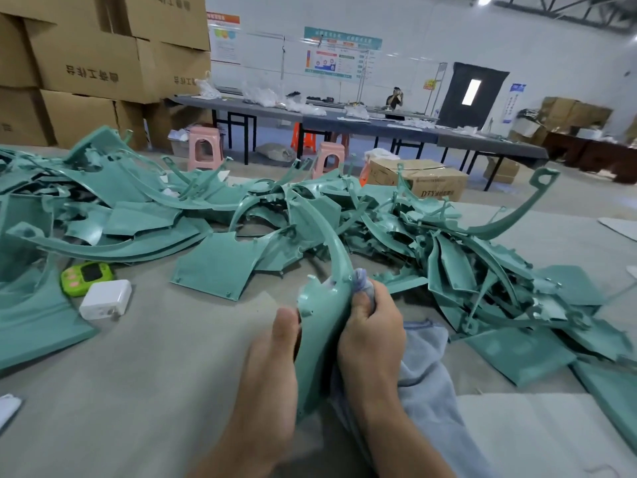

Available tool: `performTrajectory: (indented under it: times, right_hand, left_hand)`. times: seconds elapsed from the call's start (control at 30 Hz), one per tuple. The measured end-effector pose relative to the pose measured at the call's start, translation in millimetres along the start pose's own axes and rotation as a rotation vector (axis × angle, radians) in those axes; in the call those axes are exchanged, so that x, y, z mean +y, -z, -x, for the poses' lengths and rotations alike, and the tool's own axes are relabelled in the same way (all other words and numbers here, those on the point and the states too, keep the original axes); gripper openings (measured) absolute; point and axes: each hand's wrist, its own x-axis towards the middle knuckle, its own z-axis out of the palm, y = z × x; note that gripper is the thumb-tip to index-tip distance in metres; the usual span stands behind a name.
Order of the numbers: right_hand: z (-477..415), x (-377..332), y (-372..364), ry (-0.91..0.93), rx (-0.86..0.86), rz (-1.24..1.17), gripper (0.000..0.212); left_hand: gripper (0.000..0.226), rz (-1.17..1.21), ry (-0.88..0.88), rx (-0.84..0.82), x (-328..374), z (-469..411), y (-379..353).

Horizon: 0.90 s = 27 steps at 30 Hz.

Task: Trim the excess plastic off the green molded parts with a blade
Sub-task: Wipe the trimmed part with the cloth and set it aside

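Observation:
A long curved green molded part (322,315) stands upright in front of me, its thin arm arching up and away over the pile. My left hand (275,343) holds its left edge, thumb laid along the plastic. My right hand (374,326) grips the right edge together with a bunched blue-grey cloth (362,282), which trails down over the table (424,367). No blade shows in either hand. A large heap of similar green parts (448,236) covers the table behind.
A green timer (86,276) and a white charger block (105,300) lie on the grey felt table (172,357) at left. Flat green panels (215,263) lie nearby. Cardboard boxes (86,63), pink stools (205,146) and long worktables (344,119) stand beyond.

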Motion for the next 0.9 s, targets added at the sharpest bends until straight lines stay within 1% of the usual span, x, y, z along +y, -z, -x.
performTrajectory:
  times: [0.03,0.07,0.1,0.17,0.23,0.33,0.4,0.5,0.53,0.63,0.67,0.7,0.77,0.8,0.9]
  right_hand:
    - [-2.2,2.2,1.0,0.007,0.012,-0.021,0.038]
    - [-2.9,4.1,1.9,0.028,0.012,-0.026,0.034]
    - [-1.7,3.3,3.2,0.063,0.009,-0.022,0.03]
    - [-0.5,4.2,4.8,0.131,0.007,-0.009,0.027]
    - [2.5,3.2,7.4,0.193,-0.056,-0.005,0.034]
    - [4.7,4.4,8.6,0.274,-0.159,0.046,0.036]
    - [2.8,6.0,9.9,0.256,-0.206,0.025,0.034]
    - [1.6,9.0,13.1,0.225,-0.217,0.022,0.033]
    - [3.3,8.8,12.9,0.223,-0.219,0.025,0.033]
    - [6.9,6.5,10.5,0.274,-0.206,0.06,0.037]
    - [6.1,4.5,9.2,0.304,-0.195,0.071,0.038]
    - [4.1,3.0,7.6,0.325,-0.187,0.08,0.039]
    - [-1.0,0.5,5.2,0.364,-0.185,0.105,0.039]
    - [-3.2,0.3,4.5,0.374,-0.185,0.103,0.039]
    - [-10.1,-0.5,5.1,0.348,-0.155,-0.017,0.037]
  left_hand:
    - [0.026,-0.119,-0.068,-0.02,8.6,4.4,-3.4]
    - [0.022,-0.292,-0.135,-0.041,9.5,5.6,-3.2]
    - [0.02,-0.421,-0.16,0.004,9.9,5.6,-2.0]
    - [0.017,-0.541,-0.207,0.104,7.2,1.5,4.4]
    - [0.016,-0.563,-0.212,0.14,9.0,-3.8,9.8]
    - [0.029,-0.608,-0.208,0.124,8.1,-10.4,19.2]
    - [0.031,-0.597,-0.185,0.11,4.9,-12.7,23.5]
    - [0.033,-0.576,-0.138,0.032,12.3,-20.5,30.8]
    - [0.032,-0.589,-0.125,0.007,15.2,-25.6,36.8]
    - [0.015,-0.686,-0.103,-0.103,22.9,-36.1,52.4]
    - [0.015,-0.737,-0.128,-0.136,24.3,-35.9,54.5]
    - [0.02,-0.781,-0.165,-0.165,26.2,-33.3,54.2]
    - [0.03,-0.829,-0.265,-0.211,30.0,-27.0,50.5]
    - [0.031,-0.838,-0.304,-0.221,30.0,-25.0,49.4]
    - [0.029,-0.847,-0.323,-0.203,25.9,-24.9,51.5]
